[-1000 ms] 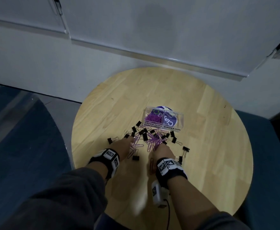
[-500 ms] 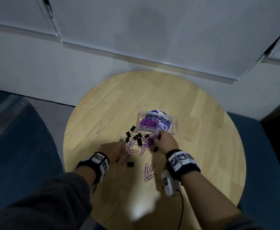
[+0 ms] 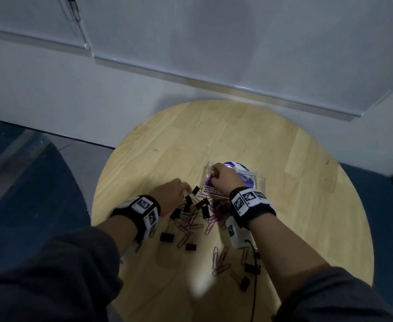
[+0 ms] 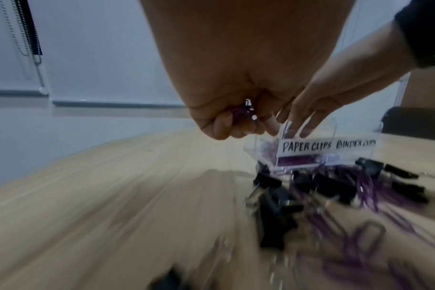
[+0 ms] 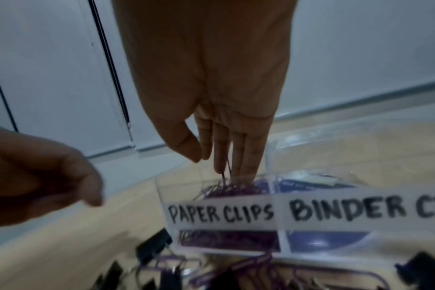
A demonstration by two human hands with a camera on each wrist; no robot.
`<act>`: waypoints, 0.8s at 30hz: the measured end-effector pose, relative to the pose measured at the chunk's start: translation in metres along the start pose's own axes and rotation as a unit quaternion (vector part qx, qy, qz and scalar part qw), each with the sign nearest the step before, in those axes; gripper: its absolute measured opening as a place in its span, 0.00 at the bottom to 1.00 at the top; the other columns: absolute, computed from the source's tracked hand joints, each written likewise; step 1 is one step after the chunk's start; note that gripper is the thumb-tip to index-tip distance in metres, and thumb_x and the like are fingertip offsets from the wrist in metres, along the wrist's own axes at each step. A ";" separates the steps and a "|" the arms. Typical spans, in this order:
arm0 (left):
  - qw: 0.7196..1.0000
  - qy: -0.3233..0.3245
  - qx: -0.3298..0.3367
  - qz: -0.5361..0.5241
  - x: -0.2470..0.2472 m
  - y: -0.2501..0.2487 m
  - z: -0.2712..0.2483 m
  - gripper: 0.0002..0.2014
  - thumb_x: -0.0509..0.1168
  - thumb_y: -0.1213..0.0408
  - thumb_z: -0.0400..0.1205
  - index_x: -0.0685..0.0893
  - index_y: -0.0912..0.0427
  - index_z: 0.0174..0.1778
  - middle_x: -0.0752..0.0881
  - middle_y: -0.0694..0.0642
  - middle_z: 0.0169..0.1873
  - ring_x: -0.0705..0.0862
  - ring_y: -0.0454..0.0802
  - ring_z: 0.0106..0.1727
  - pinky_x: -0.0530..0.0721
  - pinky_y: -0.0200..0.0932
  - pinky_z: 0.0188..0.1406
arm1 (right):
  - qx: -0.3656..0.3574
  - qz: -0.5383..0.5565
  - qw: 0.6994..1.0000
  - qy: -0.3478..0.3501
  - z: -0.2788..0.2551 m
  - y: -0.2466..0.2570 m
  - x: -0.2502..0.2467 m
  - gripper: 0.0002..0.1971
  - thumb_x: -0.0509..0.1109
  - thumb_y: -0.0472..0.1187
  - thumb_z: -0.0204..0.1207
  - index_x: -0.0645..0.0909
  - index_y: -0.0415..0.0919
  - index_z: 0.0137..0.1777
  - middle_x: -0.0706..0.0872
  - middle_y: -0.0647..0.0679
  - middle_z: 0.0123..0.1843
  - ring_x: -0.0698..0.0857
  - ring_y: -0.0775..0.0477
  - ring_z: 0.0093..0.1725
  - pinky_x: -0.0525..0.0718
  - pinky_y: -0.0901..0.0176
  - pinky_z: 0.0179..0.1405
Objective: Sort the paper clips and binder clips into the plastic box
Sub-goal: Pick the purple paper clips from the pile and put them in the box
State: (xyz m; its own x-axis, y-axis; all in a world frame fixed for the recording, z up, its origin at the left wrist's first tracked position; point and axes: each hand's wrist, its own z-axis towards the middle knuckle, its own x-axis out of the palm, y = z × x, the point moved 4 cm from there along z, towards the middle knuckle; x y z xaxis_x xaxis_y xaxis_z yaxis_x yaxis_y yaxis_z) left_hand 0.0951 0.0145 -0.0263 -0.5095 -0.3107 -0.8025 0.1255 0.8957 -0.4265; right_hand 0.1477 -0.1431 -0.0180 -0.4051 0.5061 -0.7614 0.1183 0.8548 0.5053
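Note:
A clear plastic box [image 3: 260,180] with two compartments stands on the round wooden table [image 3: 214,135]. Its labels read PAPER CLIPS [image 5: 219,213] and BINDER CLIPS. My right hand [image 3: 223,180] is over the left compartment, its straight fingers [image 5: 249,157] pointing down into the purple paper clips [image 5: 236,190] there. One purple clip shows between those fingers. My left hand [image 3: 172,194] hovers at the left of the loose pile [image 3: 195,210], fingers [image 4: 221,125] curled round purple paper clips [image 4: 241,113]. Black binder clips [image 3: 167,237] and more purple paper clips [image 3: 220,261] lie nearer me.
The table's far edge meets a white wall with window blinds above. Blue floor or seating flanks the table on both sides. A black cable [image 3: 253,287] hangs from my right wrist over the near clips. Bare wood lies beyond and right of the box.
My right hand has lifted from the pile and gone forward to the box's paper clip side. My left hand has shifted forward along the pile's left edge.

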 end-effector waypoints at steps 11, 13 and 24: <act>0.989 -0.036 0.102 0.096 -0.014 -0.086 0.075 0.18 0.55 0.70 0.85 0.77 0.58 0.70 0.81 0.61 0.64 0.81 0.62 0.64 0.81 0.54 0.61 | 0.041 0.141 0.987 -0.064 -0.060 -0.080 -0.020 0.10 0.62 0.35 0.78 0.81 0.40 0.37 0.85 0.42 0.38 0.82 0.46 0.34 0.79 0.59 0.35; 0.984 -0.066 0.108 0.123 -0.012 -0.088 0.068 0.17 0.55 0.67 0.85 0.80 0.56 0.68 0.81 0.59 0.64 0.80 0.59 0.65 0.81 0.54 0.62 | 0.029 0.062 0.998 -0.013 -0.071 -0.089 -0.002 0.10 0.63 0.35 0.75 0.86 0.41 0.39 0.87 0.45 0.40 0.83 0.48 0.36 0.79 0.60 0.37; 0.978 -0.089 0.088 0.168 0.063 -0.037 -0.010 0.16 0.64 0.65 0.78 0.84 0.59 0.61 0.84 0.60 0.59 0.85 0.63 0.56 0.84 0.53 0.51 | -0.041 -0.199 0.978 -0.038 -0.079 -0.093 0.050 0.30 0.61 0.34 0.78 0.61 0.43 0.80 0.71 0.40 0.73 0.74 0.38 0.68 0.76 0.49 0.65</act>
State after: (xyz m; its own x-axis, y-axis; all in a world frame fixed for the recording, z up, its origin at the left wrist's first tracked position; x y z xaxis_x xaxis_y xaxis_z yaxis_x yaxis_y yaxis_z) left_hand 0.0499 -0.0350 -0.0574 -0.2600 -0.0717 -0.9630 0.4129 0.8932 -0.1779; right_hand 0.0447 -0.2064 -0.0711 -0.3356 0.1454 -0.9307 -0.1092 0.9754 0.1917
